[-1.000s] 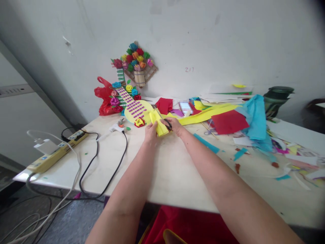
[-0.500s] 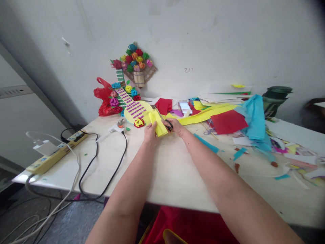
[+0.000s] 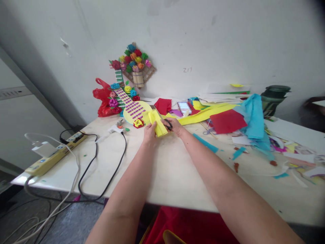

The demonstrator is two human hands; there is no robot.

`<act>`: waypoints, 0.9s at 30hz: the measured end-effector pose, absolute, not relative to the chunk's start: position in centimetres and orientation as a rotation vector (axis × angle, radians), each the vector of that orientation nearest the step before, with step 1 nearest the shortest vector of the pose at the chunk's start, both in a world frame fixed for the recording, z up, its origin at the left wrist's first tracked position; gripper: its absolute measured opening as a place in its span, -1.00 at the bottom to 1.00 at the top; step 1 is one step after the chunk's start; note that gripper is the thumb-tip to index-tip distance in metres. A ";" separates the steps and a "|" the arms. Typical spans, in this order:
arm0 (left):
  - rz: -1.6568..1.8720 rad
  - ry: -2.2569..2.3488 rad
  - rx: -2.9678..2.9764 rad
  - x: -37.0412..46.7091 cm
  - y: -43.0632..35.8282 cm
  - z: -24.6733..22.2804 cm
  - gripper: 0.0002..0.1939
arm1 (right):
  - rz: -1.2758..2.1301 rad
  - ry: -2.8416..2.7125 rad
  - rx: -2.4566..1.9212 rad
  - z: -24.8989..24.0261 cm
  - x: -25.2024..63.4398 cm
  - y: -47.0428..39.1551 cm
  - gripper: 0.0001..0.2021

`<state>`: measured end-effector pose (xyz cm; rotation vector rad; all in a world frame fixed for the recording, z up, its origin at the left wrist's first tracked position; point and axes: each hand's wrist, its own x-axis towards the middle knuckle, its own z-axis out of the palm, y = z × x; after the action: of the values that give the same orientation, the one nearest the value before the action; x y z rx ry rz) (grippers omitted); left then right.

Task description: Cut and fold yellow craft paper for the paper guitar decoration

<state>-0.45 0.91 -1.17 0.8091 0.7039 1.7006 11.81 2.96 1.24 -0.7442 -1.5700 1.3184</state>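
My left hand (image 3: 150, 131) pinches the lower left edge of a folded piece of yellow crepe paper (image 3: 157, 123) above the table. My right hand (image 3: 175, 127) is closed round the black handles of a pair of scissors (image 3: 168, 124). The blades lie behind or along the paper's right side and are mostly hidden, so I cannot tell how far apart they are. Just beyond the hands rests a yellow guitar-shaped craft (image 3: 132, 110) with purple rows on it. A red and yellow paper flower (image 3: 138, 123) sits at its lower end.
A glue gun (image 3: 116, 128) with a black cable lies left of my hands, near a power strip (image 3: 56, 154). Red crepe paper (image 3: 228, 122), blue crepe paper (image 3: 254, 117) and scraps spread over the right side. A dark green container (image 3: 275, 100) stands at the back right.
The whole view has shifted very slightly. Both hands, the yellow crepe paper and the scissors keep nearly the same position.
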 end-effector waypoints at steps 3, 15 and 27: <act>1.694 0.712 0.812 -0.4 0.9 -1.1 -0.79 | 1.295 -1.570 -0.745 1.3 11.7 2.9 -0.69; 1.706 0.694 0.783 -0.4 0.7 -0.9 -0.77 | 1.237 -1.582 -0.733 0.5 11.7 3.6 -0.71; 1.686 0.694 0.818 -0.4 0.8 -1.1 -0.79 | 1.263 -1.544 -0.773 1.3 11.6 2.9 -0.69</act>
<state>-0.39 0.84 -1.12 0.8175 0.6941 1.6862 11.58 2.86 1.30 -0.7729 -1.5443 1.2632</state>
